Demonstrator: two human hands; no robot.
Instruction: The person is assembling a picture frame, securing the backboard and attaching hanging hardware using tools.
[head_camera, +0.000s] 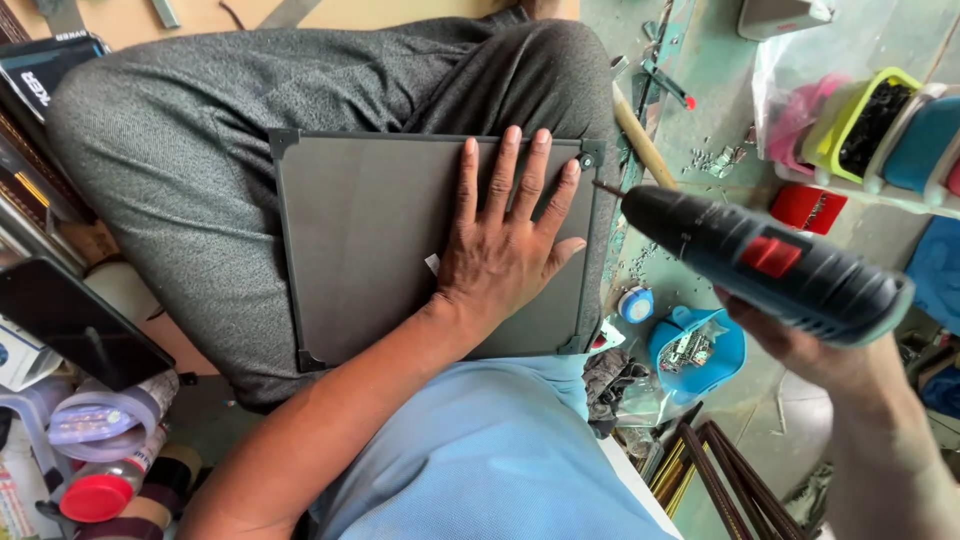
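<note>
Wearing lt blue shirt (480, 460), plain smooth fabric, no print showing, filling btm centre of view. Wearing grey trousers (200, 130), speckled heather weave w/ darker flecks, creasing in soft folds over thigh & knee. Showing left forearm (330, 430) & right forearm (890, 450) bare, no sleeve reaching them. Left hand (500, 255) & right hand (800, 345) going ungloved, nails looking short.

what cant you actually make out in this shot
Head view only:
- Right hand: fingers and trigger hidden under the cordless drill.
- Drill bit tip: too small to tell whether it touches the corner bracket.
- Grey panel: the patch under the flat left hand is covered, and its near edge is hidden by the blue shirt.
- Blue tray: contents too small to identify.
</note>
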